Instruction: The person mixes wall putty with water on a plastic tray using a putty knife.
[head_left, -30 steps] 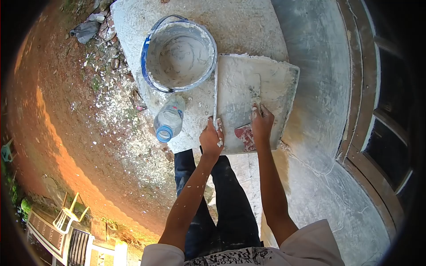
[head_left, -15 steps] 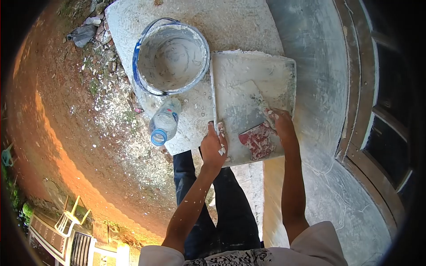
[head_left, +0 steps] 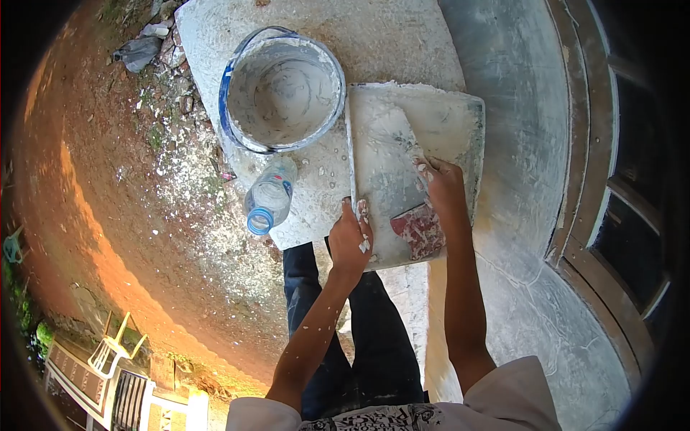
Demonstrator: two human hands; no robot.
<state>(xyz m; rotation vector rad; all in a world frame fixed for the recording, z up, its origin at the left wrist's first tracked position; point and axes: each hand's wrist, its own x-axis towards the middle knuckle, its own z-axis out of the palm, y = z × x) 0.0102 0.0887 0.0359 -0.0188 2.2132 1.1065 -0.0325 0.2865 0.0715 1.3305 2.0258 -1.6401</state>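
Note:
A shallow tray coated in pale plaster lies on a whitish board. My left hand, spotted with white, grips the tray's left edge near the front. Closed round the handle of a putty knife, my right hand is over the tray's right half, with the blade flat on the tray floor. Just below that hand, a dark red plaster-smeared piece rests in the tray. Left of the tray stands a plaster-coated bucket with a blue rim. A clear bottle with a blue neck lies below it.
The pale board carries the bucket, bottle and tray. Soil with white splashes lies to the left, with a grey plastic bag. A grey wall with framed windows rises at right. A yellow-and-white chair stands lower left.
My right hand and the putty knife have moved a little up and left in the tray. My left hand keeps its grip on the edge. The whole view has shifted slightly.

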